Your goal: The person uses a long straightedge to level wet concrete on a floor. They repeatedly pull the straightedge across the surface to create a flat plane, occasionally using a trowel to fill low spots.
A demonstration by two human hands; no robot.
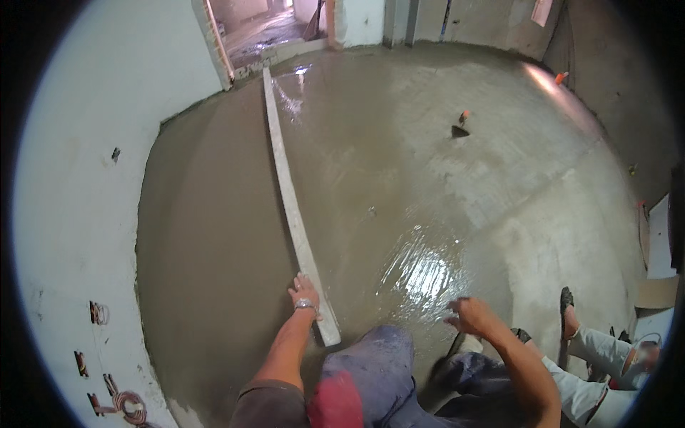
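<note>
A long, pale straightedge [287,192] caked with grey material lies across wet grey screed [207,214], running from near my knees to the doorway. My left hand [305,291], with a watch on its wrist, is at the near part of the bar and grips its edge. The underside of that grip is hidden. To the right, my right hand [471,314] hangs above the wet floor, clear of the bar. Its fingers are bent but apart, and I see nothing held in them.
A white wall [78,185] with wire-filled openings runs along the left. The doorway [267,28] stands at the far end. A small dark trowel-like tool [460,131] lies on the paler floor. Another person's legs [603,349] are at the lower right.
</note>
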